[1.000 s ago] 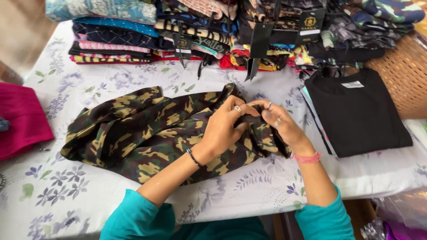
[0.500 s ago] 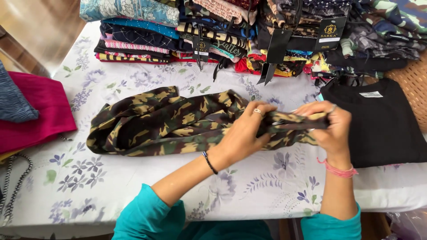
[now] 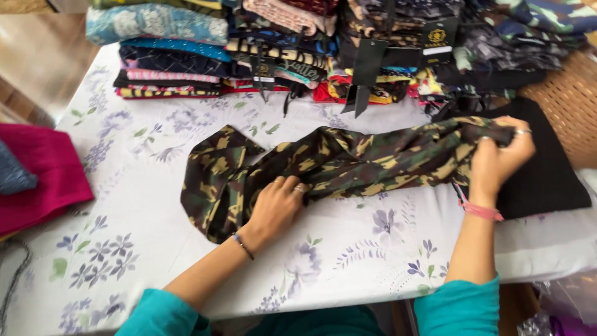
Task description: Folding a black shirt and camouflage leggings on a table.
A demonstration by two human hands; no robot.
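Note:
A camouflage-print garment (image 3: 348, 163) in green, brown and black lies stretched lengthwise across a table with a white floral cloth (image 3: 143, 236). My left hand (image 3: 277, 205) presses flat on the garment's left-middle part, fingers resting on the fabric. My right hand (image 3: 500, 155) grips the garment's right end, bunched in its closed fingers, above a folded black shirt (image 3: 547, 180). Both arms wear teal sleeves; a pink band circles the right wrist.
Stacks of folded patterned clothes (image 3: 261, 50) with hanging black tags (image 3: 367, 68) line the table's far edge. A magenta folded cloth (image 3: 37, 174) sits at the left. A wicker basket (image 3: 569, 93) stands at the right behind the black shirt.
My hands have moved apart: the right pulled the garment's end to the right, the left slid left along it, and the garment is now drawn out long.

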